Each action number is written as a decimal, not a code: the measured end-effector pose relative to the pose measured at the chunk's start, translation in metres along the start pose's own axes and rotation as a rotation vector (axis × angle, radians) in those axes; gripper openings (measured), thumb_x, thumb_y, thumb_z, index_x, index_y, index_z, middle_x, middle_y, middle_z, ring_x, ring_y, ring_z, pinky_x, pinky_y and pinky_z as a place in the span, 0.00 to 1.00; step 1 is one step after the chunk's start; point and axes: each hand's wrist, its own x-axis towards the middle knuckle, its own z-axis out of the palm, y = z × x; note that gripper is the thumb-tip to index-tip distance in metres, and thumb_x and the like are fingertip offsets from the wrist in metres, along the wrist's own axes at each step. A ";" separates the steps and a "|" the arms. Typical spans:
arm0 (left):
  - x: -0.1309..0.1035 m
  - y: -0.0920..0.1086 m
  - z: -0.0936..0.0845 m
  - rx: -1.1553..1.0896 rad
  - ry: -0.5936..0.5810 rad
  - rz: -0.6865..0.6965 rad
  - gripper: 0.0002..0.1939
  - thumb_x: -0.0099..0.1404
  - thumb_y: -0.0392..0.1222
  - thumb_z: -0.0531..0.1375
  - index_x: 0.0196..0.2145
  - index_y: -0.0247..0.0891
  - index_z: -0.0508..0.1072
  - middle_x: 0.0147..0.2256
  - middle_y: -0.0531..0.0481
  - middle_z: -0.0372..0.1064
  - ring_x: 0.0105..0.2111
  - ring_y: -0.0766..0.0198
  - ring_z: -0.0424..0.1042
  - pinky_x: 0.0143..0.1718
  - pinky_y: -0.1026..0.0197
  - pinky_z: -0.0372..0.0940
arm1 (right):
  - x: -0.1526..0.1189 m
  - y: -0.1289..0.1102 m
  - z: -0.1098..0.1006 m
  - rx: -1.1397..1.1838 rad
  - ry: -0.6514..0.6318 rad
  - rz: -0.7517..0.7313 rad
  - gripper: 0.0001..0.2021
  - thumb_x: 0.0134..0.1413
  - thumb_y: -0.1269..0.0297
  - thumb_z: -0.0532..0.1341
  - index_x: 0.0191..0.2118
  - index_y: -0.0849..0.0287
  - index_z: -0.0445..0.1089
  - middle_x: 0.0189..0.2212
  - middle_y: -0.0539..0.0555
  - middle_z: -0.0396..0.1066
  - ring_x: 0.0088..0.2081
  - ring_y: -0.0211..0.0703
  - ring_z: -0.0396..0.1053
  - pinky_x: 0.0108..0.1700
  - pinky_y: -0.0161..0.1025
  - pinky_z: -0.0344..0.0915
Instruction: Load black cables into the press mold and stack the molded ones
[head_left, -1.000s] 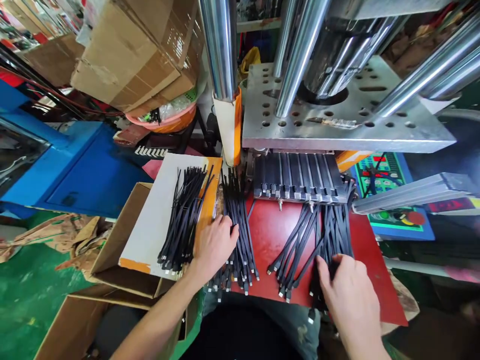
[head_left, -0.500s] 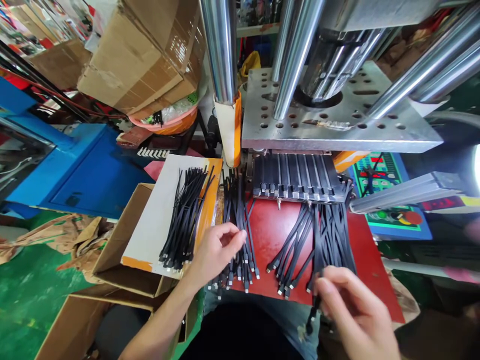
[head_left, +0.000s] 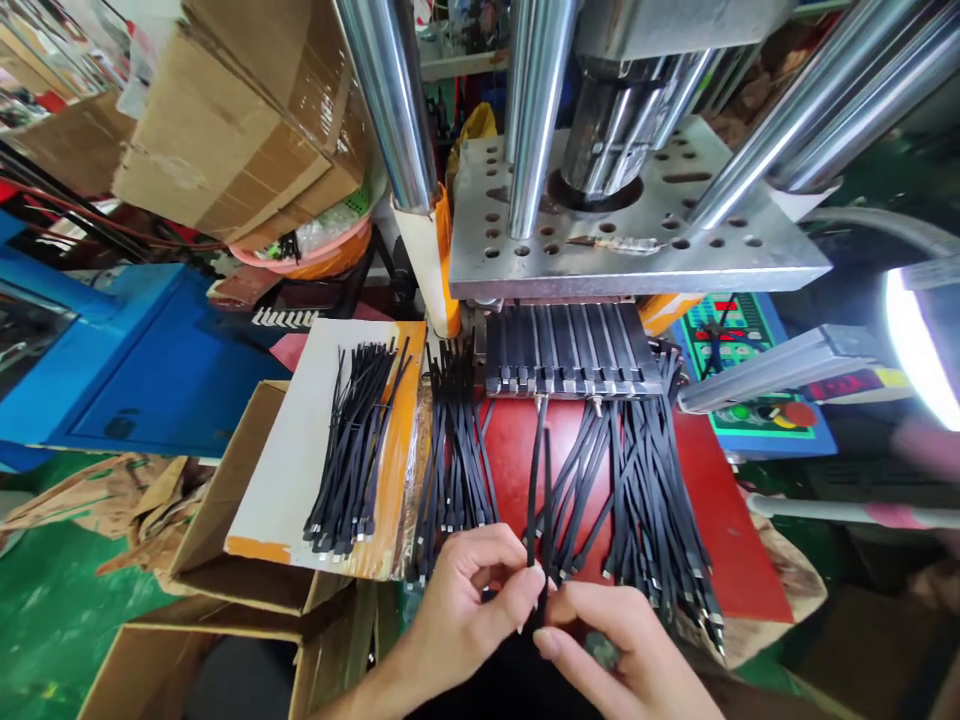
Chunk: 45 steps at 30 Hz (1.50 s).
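Close together above the table's front edge, my left hand (head_left: 480,590) and my right hand (head_left: 611,630) pinch a flat black cable (head_left: 534,480). Two dark strands of it rise side by side from the fingertips; whether they are one folded cable or two, I cannot tell. My fingers hide the lower ends. Beyond the hands, a black multi-slot fixture (head_left: 574,350) sits under the press plate. To the right lies a thick bunch of black cables (head_left: 645,500) with small metal plugs, and left of my hands another bunch of cables (head_left: 457,440) hangs over the edge.
A steel press plate (head_left: 637,265) with thick rods stands above the red table (head_left: 506,450). At the left, a white board (head_left: 277,450) carries more cables, with open cardboard boxes (head_left: 232,500) beside it. A control panel (head_left: 727,350) and a bright lamp (head_left: 926,345) stand right.
My right hand has moved left with a cable, joining my left hand, which has come lower and slightly right. Both now pinch at the middle. The whole view has shifted a little.
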 end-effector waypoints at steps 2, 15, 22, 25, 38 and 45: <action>-0.004 -0.003 0.003 0.122 -0.024 0.060 0.19 0.72 0.49 0.64 0.25 0.39 0.74 0.26 0.50 0.70 0.28 0.63 0.70 0.32 0.61 0.65 | 0.007 -0.002 -0.002 0.082 0.044 0.017 0.16 0.60 0.47 0.71 0.32 0.54 0.79 0.28 0.51 0.78 0.27 0.44 0.74 0.32 0.35 0.72; 0.049 0.057 -0.012 0.296 -0.150 0.238 0.08 0.73 0.42 0.66 0.37 0.37 0.84 0.36 0.47 0.79 0.35 0.61 0.77 0.41 0.61 0.71 | 0.012 0.013 0.020 0.126 0.261 -0.105 0.15 0.71 0.56 0.64 0.34 0.53 0.82 0.29 0.52 0.78 0.30 0.44 0.77 0.35 0.35 0.74; 0.058 0.054 -0.009 0.224 -0.210 0.207 0.09 0.73 0.42 0.68 0.39 0.37 0.88 0.36 0.45 0.83 0.35 0.59 0.79 0.39 0.61 0.71 | 0.007 0.029 0.005 0.081 0.450 -0.172 0.09 0.70 0.61 0.66 0.45 0.51 0.86 0.31 0.53 0.78 0.22 0.39 0.70 0.25 0.34 0.70; 0.055 0.047 -0.009 0.170 -0.194 0.218 0.08 0.74 0.42 0.69 0.41 0.38 0.89 0.38 0.45 0.84 0.37 0.60 0.80 0.41 0.62 0.72 | 0.017 0.025 0.003 0.082 0.441 -0.188 0.09 0.69 0.62 0.67 0.37 0.53 0.85 0.27 0.51 0.74 0.23 0.39 0.68 0.23 0.33 0.65; 0.068 0.052 -0.005 0.126 -0.117 0.251 0.18 0.68 0.53 0.74 0.29 0.36 0.83 0.29 0.50 0.76 0.28 0.66 0.72 0.32 0.64 0.66 | 0.040 0.009 0.013 0.012 0.403 -0.254 0.18 0.70 0.66 0.64 0.25 0.56 0.64 0.22 0.45 0.64 0.23 0.35 0.62 0.25 0.31 0.59; 0.128 0.052 -0.033 0.453 0.235 0.529 0.08 0.72 0.40 0.70 0.33 0.38 0.81 0.42 0.45 0.80 0.44 0.57 0.79 0.52 0.55 0.73 | 0.033 0.019 0.007 0.025 -0.046 -0.149 0.20 0.76 0.55 0.60 0.28 0.55 0.71 0.27 0.49 0.72 0.28 0.38 0.68 0.31 0.33 0.65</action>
